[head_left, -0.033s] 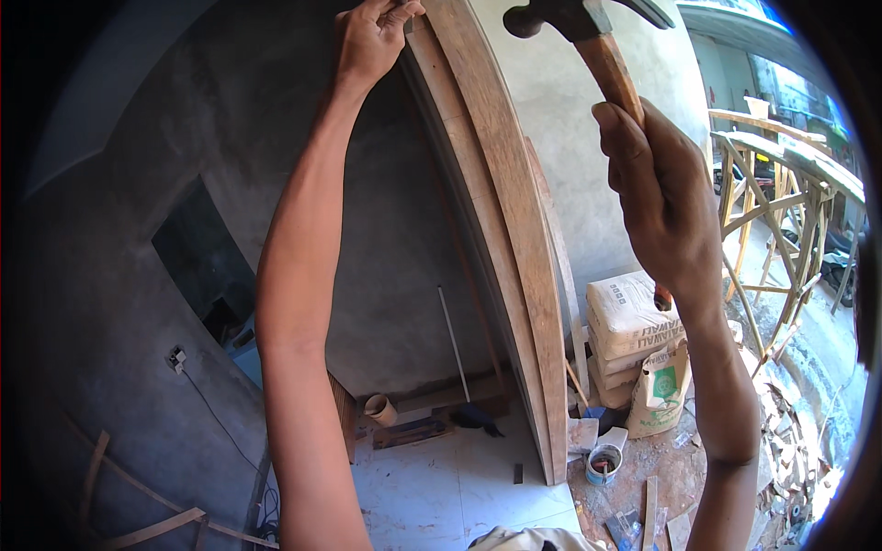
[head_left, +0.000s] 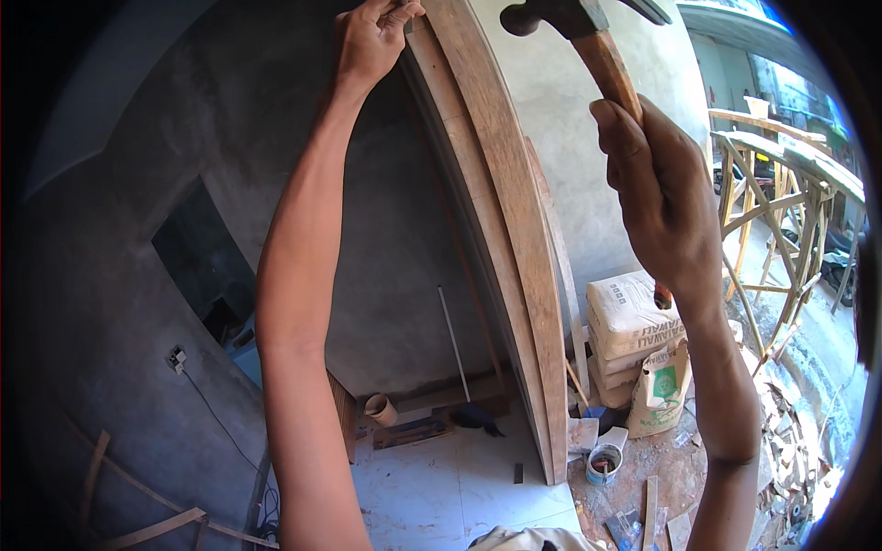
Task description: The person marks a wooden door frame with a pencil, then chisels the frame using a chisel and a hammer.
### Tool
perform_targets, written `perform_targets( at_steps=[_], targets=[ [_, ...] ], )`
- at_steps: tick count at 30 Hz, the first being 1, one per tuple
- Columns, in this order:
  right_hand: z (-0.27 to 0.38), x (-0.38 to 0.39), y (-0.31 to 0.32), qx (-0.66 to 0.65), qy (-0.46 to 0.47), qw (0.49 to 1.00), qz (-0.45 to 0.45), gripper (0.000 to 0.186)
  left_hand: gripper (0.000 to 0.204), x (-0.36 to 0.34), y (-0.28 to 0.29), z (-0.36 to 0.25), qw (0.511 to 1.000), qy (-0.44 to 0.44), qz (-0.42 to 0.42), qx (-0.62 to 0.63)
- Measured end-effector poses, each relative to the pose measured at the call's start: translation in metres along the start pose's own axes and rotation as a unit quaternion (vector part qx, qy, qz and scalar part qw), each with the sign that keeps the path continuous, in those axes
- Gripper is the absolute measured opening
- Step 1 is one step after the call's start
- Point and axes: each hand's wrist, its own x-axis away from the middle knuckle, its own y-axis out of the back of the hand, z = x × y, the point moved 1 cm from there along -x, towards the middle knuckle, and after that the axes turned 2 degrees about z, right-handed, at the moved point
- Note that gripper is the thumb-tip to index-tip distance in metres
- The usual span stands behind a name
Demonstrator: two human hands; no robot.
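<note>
My right hand (head_left: 669,197) is wrapped round the wooden handle of a claw hammer (head_left: 608,69), raised at the upper right. The dark metal head points up, its claw toward the right and its round face toward the left. My left hand (head_left: 371,44) reaches up to the top edge of the picture. Its fingers are pinched together against the upper part of a wooden door frame (head_left: 505,156); whatever they hold is too small to make out. A gap separates the hammer from the frame and from my left hand.
Stacked sacks (head_left: 629,312) stand by the wall beyond the frame, with a small bucket (head_left: 604,465) before them. Rubble (head_left: 781,459) covers the ground at right, below wooden scaffolding (head_left: 781,193). A broom (head_left: 473,415) leans inside the room, near a brown tub (head_left: 380,410).
The hammer and my right hand have shifted very slightly to the left. My left hand keeps its place at the door frame.
</note>
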Motion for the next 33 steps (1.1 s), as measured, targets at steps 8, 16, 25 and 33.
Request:
perform_targets(
  at_steps=[8,16,25,33],
  targets=[
    [0.013,-0.031,0.003,0.024,0.015,0.999,0.022,0.038,0.028,-0.006,0.002,0.0,0.999,0.037,0.006,-0.005],
    [0.07,-0.065,-0.008,0.026,0.027,0.997,-0.064,0.044,0.016,0.002,-0.001,-0.008,0.999,0.029,-0.033,-0.015],
    [0.031,-0.09,-0.019,0.061,0.17,0.971,-0.155,0.028,0.03,0.012,-0.016,-0.008,0.996,0.087,0.027,0.005],
    [-0.025,0.046,0.086,0.237,-0.126,0.955,-0.126,0.031,0.028,0.049,-0.061,0.032,0.971,0.219,0.086,0.033]
  ],
)
